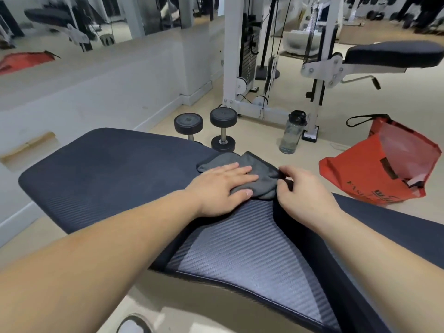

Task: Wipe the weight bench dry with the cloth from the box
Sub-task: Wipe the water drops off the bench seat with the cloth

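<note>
A grey cloth point(242, 175) lies on the dark padded weight bench point(115, 174), near its edge at 1 o'clock from centre. The left hand point(221, 188) presses flat on it, fingers spread. The right hand point(305, 191) pinches its corner. Wiping seems barely begun; any wetness is hard to see. 2 dumbbells point(206, 127) and a red bag point(384, 169) sit at 12 and 3 o'clock.

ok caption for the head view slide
Left hand presses the cloth on the bench; right hand pinches its edge.
</note>
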The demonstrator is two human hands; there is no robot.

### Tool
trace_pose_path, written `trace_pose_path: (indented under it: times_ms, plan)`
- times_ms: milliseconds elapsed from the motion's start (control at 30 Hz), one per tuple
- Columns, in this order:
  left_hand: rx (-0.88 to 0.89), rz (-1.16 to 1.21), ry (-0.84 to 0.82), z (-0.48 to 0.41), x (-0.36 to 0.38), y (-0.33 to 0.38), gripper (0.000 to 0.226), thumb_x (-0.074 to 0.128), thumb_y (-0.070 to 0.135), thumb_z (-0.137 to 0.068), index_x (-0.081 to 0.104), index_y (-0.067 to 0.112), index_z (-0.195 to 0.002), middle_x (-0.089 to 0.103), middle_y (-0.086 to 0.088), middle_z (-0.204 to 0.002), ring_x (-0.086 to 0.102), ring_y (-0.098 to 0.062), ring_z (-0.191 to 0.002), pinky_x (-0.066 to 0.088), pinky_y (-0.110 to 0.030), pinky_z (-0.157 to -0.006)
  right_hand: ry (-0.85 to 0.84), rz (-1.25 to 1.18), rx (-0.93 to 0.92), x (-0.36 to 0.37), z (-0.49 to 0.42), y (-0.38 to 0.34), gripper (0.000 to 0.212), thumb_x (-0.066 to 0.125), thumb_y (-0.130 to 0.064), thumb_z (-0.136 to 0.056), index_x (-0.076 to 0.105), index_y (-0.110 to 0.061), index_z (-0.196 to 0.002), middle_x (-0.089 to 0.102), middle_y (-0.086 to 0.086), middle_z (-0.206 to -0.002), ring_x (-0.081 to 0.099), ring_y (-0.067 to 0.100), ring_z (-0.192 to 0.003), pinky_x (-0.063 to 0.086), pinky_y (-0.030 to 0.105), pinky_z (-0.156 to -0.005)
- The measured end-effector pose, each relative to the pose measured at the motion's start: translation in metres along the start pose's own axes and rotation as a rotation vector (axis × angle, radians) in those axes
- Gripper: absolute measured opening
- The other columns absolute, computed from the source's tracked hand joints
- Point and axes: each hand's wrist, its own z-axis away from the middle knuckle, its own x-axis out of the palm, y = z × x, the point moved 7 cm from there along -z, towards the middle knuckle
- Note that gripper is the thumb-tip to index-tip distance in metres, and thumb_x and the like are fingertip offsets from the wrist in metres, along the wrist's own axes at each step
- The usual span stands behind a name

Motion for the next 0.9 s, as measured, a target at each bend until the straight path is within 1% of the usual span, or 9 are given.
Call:
trace_pose_path:
  times_ms: [67, 200, 333, 467, 533, 633, 733, 800, 900]
  plan:
    - [-0.094, 0.019, 0.048, 0.005, -0.008, -0.023, 0.053, 0.036, 0.056, -0.104, 0.032, 0.045, -0.155, 0.021, 0.017, -0.168, 0.010, -0.008, -0.156, 0.010, -0.039, -0.128, -0.013, 0.005, -0.017, 0.006, -0.001, -0.012, 0.038, 0.050, -0.027, -0.098, 0.061, -0.021, -0.133, 0.065, 0.007, -0.134, 0.058, 0.028, -0.127, 0.050, 0.044, -0.103]
    - [-0.253, -0.001, 0.097, 0.050, -0.016, -0.072, 0.054, 0.032, 0.057, -0.104, 0.029, 0.044, -0.157, 0.019, 0.016, -0.169, 0.010, -0.010, -0.157, 0.012, -0.040, -0.128, -0.078, 0.006, -0.082, 0.027, -0.006, -0.048, 0.030, 0.050, -0.031, -0.097, 0.070, -0.022, -0.118, 0.068, 0.002, -0.125, 0.062, 0.024, -0.118, 0.052, 0.043, -0.098]
    - [-0.494, -0.032, 0.152, 0.120, -0.027, -0.126, 0.057, 0.029, 0.057, -0.104, 0.028, 0.041, -0.158, 0.018, 0.013, -0.169, 0.011, -0.013, -0.157, 0.013, -0.038, -0.127, -0.146, 0.017, -0.199, 0.051, -0.005, -0.094, 0.028, 0.051, -0.033, -0.098, 0.070, -0.023, -0.116, 0.066, -0.002, -0.121, 0.060, 0.022, -0.117, 0.051, 0.041, -0.098]
    - [-0.744, -0.056, 0.164, 0.168, -0.021, -0.115, 0.059, 0.023, 0.059, -0.103, 0.021, 0.040, -0.159, 0.012, 0.011, -0.171, 0.007, -0.017, -0.158, 0.015, -0.047, -0.126, -0.202, 0.035, -0.300, 0.071, 0.001, -0.131, 0.029, 0.049, -0.037, -0.097, 0.070, -0.028, -0.116, 0.063, -0.007, -0.120, 0.057, 0.020, -0.119, 0.051, 0.041, -0.097]
    - [-0.665, -0.079, 0.135, 0.171, -0.007, -0.068, 0.060, 0.022, 0.058, -0.102, 0.016, 0.042, -0.159, 0.008, 0.014, -0.171, 0.003, -0.017, -0.158, 0.014, -0.049, -0.126, -0.206, 0.034, -0.320, 0.076, 0.001, -0.140, 0.030, 0.048, -0.034, -0.097, 0.070, -0.027, -0.117, 0.064, -0.006, -0.122, 0.057, 0.020, -0.121, 0.051, 0.042, -0.098]
    - [-0.344, -0.085, 0.051, 0.178, 0.008, -0.010, 0.058, 0.024, 0.058, -0.103, 0.014, 0.046, -0.159, 0.004, 0.020, -0.170, -0.003, -0.010, -0.157, 0.006, -0.043, -0.128, -0.208, 0.024, -0.320, 0.081, 0.001, -0.145, 0.035, 0.049, -0.025, -0.094, 0.070, -0.025, -0.121, 0.065, -0.004, -0.125, 0.058, 0.022, -0.123, 0.051, 0.044, -0.100]
    - [-0.121, -0.109, -0.034, 0.188, -0.009, -0.039, 0.055, 0.029, 0.059, -0.104, 0.021, 0.049, -0.157, 0.009, 0.025, -0.168, 0.001, -0.001, -0.156, 0.008, -0.033, -0.128, -0.195, 0.003, -0.311, 0.085, 0.001, -0.147, 0.030, 0.050, -0.029, -0.096, 0.071, -0.025, -0.116, 0.066, -0.004, -0.119, 0.060, 0.022, -0.118, 0.052, 0.043, -0.098]
    - [-0.215, -0.098, -0.029, 0.195, -0.027, -0.087, 0.053, 0.033, 0.057, -0.104, 0.024, 0.050, -0.156, 0.012, 0.025, -0.167, 0.004, 0.001, -0.155, 0.009, -0.031, -0.128, -0.212, -0.002, -0.309, 0.088, 0.002, -0.148, 0.027, 0.051, -0.031, -0.097, 0.071, -0.026, -0.114, 0.066, -0.005, -0.117, 0.060, 0.021, -0.116, 0.052, 0.042, -0.097]
    - [-0.501, -0.023, -0.009, 0.202, -0.043, -0.145, 0.055, 0.036, 0.053, -0.105, 0.023, 0.045, -0.158, 0.011, 0.017, -0.170, 0.003, -0.008, -0.157, 0.003, -0.031, -0.127, -0.231, -0.001, -0.318, 0.092, 0.004, -0.153, 0.027, 0.051, -0.035, -0.098, 0.070, -0.028, -0.116, 0.065, -0.008, -0.119, 0.059, 0.018, -0.117, 0.051, 0.041, -0.098]
